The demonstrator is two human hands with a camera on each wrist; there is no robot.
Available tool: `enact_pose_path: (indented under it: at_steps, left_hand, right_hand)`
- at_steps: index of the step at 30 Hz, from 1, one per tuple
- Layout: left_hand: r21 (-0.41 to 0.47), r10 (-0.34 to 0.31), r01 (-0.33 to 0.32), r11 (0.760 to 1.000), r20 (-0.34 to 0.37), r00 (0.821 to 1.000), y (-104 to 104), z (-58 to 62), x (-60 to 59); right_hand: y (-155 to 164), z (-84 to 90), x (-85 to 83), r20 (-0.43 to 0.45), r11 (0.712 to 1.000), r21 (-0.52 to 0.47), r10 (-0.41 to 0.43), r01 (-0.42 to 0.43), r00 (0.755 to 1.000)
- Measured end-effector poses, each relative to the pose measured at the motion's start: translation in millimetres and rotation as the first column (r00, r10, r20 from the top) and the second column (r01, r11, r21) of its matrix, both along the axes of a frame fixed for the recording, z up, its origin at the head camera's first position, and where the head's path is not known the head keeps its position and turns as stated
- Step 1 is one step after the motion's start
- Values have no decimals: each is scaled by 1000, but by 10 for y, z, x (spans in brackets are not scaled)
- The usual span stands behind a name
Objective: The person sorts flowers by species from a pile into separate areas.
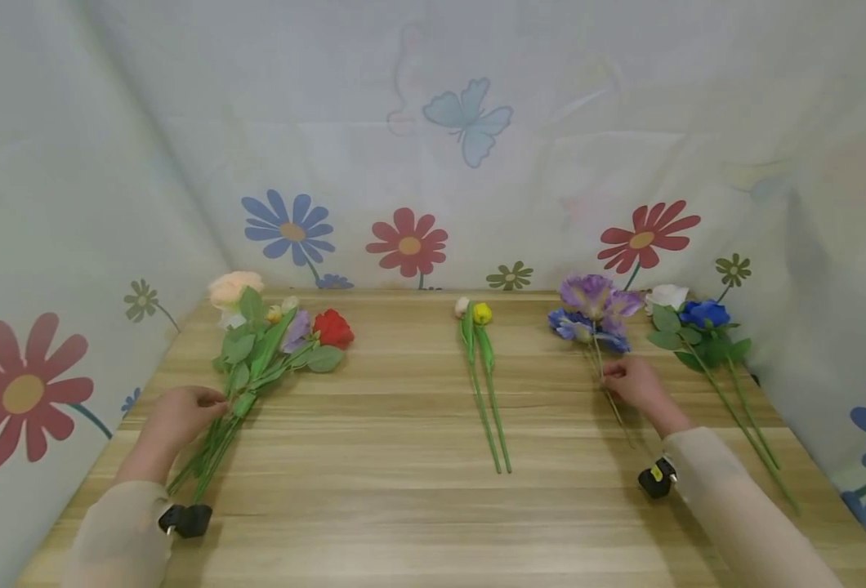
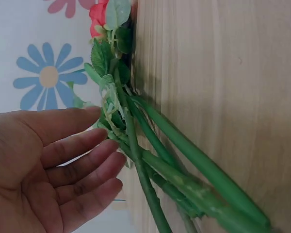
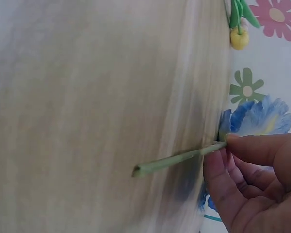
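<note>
My left hand (image 1: 186,408) lies beside the stems of a mixed bunch (image 1: 271,343) with peach, purple and red flowers at the left of the wooden table (image 1: 403,514). In the left wrist view its fingers (image 2: 82,160) are straight and relaxed next to the green stems (image 2: 174,165), gripping nothing. My right hand (image 1: 635,384) sits just below the purple and blue flowers (image 1: 593,310). In the right wrist view its thumb and finger (image 3: 252,150) pinch one thin green stem (image 3: 177,159), with a blue bloom (image 3: 257,119) behind.
Two tulips (image 1: 484,367), one yellow and one pale, lie in the middle of the table. A blue and a white rose (image 1: 698,322) lie at the far right. Flower-print cloth walls (image 1: 433,163) close off the back and both sides.
</note>
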State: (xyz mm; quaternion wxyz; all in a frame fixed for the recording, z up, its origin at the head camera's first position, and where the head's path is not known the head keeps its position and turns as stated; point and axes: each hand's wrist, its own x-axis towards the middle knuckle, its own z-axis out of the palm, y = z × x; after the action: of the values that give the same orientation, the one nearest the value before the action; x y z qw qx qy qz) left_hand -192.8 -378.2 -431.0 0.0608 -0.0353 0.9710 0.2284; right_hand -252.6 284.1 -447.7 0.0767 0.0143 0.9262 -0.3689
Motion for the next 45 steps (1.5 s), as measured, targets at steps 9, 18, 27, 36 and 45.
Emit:
enact_pose_path:
  at_steps: [9, 18, 27, 36, 45]
  left_hand:
    - [7, 64, -64, 998, 12, 998, -35, -33, -78]
    - [14, 64, -65, 998, 54, 997, -50, -75, -118]
    - [4, 71, -71, 997, 31, 997, -81, -39, -110]
    - [2, 80, -80, 997, -7, 997, -82, 71, -87]
    - [-25, 60, -63, 998, -108, 992, -31, 367, -61]
  right_hand:
    - [2, -37, 16, -6, 998, 66, 18, -18, 1000]
    - [-30, -59, 18, -14, 998, 58, 10, -9, 1000]
    - [-58, -55, -10, -21, 999, 54, 1, 0, 1000]
    - [-13, 1, 7, -21, 999, 43, 14, -13, 1000]
    - [-86, 329, 95, -45, 1000, 19, 21, -20, 999]
